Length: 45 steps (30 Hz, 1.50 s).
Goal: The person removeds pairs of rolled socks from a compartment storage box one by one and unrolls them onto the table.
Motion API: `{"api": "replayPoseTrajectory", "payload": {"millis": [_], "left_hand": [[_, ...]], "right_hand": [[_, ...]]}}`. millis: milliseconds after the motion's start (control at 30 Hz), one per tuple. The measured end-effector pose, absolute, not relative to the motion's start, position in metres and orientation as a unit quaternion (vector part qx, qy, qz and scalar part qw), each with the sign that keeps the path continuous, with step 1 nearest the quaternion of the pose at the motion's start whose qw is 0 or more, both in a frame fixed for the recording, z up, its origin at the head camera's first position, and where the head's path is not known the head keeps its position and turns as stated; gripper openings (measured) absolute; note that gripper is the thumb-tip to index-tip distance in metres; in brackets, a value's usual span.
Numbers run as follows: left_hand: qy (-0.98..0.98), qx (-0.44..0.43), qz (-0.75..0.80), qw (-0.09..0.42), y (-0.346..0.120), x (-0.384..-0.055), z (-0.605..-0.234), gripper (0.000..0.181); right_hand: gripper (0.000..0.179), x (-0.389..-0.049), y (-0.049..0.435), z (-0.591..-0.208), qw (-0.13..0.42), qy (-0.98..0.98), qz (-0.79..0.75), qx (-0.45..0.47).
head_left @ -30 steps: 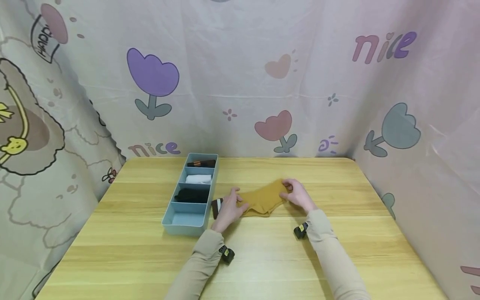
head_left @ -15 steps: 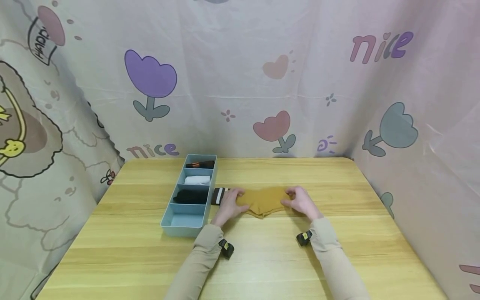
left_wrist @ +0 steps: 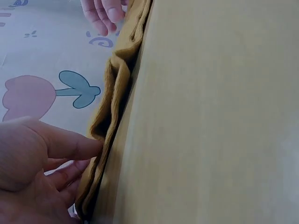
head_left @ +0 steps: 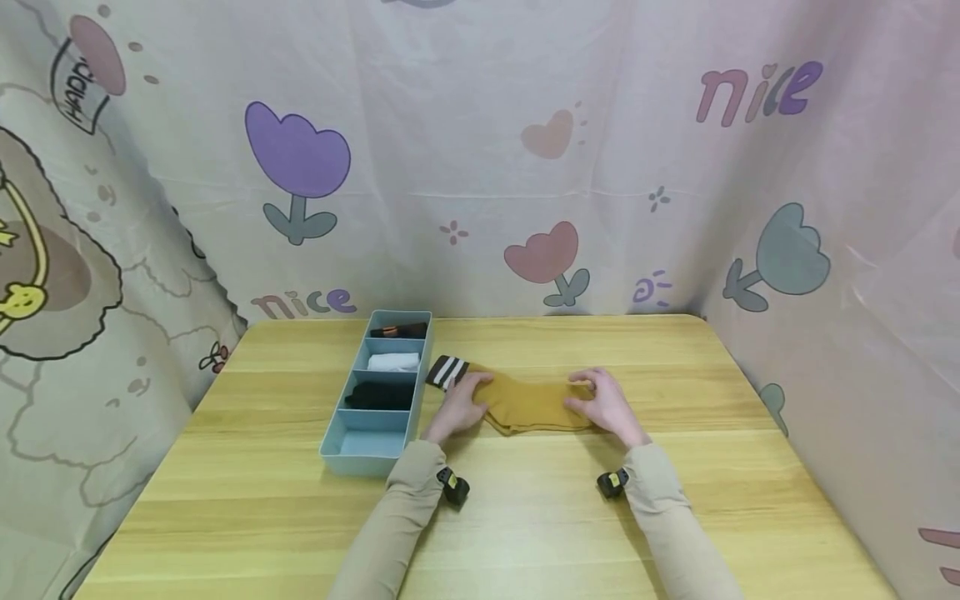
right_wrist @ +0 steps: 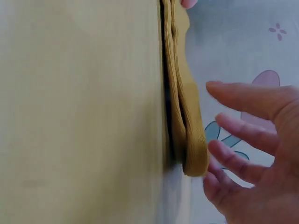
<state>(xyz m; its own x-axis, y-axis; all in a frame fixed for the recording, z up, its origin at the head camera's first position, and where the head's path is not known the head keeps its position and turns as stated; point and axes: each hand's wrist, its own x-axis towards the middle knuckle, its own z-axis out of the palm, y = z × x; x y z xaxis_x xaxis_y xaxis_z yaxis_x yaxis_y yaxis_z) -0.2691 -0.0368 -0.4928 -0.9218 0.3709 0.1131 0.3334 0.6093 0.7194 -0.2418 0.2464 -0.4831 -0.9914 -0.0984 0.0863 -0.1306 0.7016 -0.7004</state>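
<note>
A pair of mustard-yellow socks (head_left: pixel 536 406) lies flat on the table, one layered over the other, with a dark, white-striped cuff (head_left: pixel 447 372) at the left end. My left hand (head_left: pixel 459 406) grips the socks near the cuff; in the left wrist view its thumb (left_wrist: pixel 74 145) presses the near edge and the other fingers are partly hidden behind the fabric. Around the right end of the socks, my right hand (head_left: pixel 606 406) holds its fingers spread and relaxed. The right wrist view shows its thumb (right_wrist: pixel 243 97) apart from the fabric, with lower fingertips right at the folded end.
Left of the socks stands a light blue divided box (head_left: pixel 365 467). Its compartments hold a dark item with orange marks (head_left: pixel 399 331), a folded white cloth (head_left: pixel 393 362) and a black bundle (head_left: pixel 380 395); the front one is bare. A patterned curtain (head_left: pixel 450 167) hangs behind the table.
The socks have turned on the table: the striped cuff has swung away from me and the right end has come nearer. My right hand has shifted slightly right and its fingers have loosened.
</note>
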Motion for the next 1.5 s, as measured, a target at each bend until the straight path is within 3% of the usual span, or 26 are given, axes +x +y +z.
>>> {"api": "replayPoseTrajectory", "payload": {"millis": [200,367,533,667,1133,1500], "left_hand": [[0.892,0.179,0.414,0.032,-0.035,-0.276,-0.493,0.053],[0.895,0.152,0.419,-0.015,-0.029,-0.278,-0.491,0.057],[0.904,0.071,0.418,-0.050,-0.020,-0.274,-0.490,0.047],[0.899,0.015,0.436,-0.044,-0.016,-0.273,-0.489,0.058],[0.863,-0.039,0.500,-0.066,-0.024,-0.295,-0.493,0.076],[0.848,-0.042,0.522,-0.078,-0.029,-0.309,-0.495,0.073]], "right_hand": [[0.038,-0.245,0.245,-0.485,-0.024,-0.914,0.395,0.083],[0.033,-0.245,0.235,-0.485,-0.040,-0.922,0.377,0.080],[0.034,-0.244,0.225,-0.484,-0.047,-0.924,0.372,0.074],[0.034,-0.242,0.220,-0.481,-0.040,-0.924,0.374,0.070],[0.044,-0.239,0.206,-0.482,-0.068,-0.908,0.405,0.087],[0.055,-0.240,0.195,-0.485,-0.115,-0.866,0.473,0.115]]}}
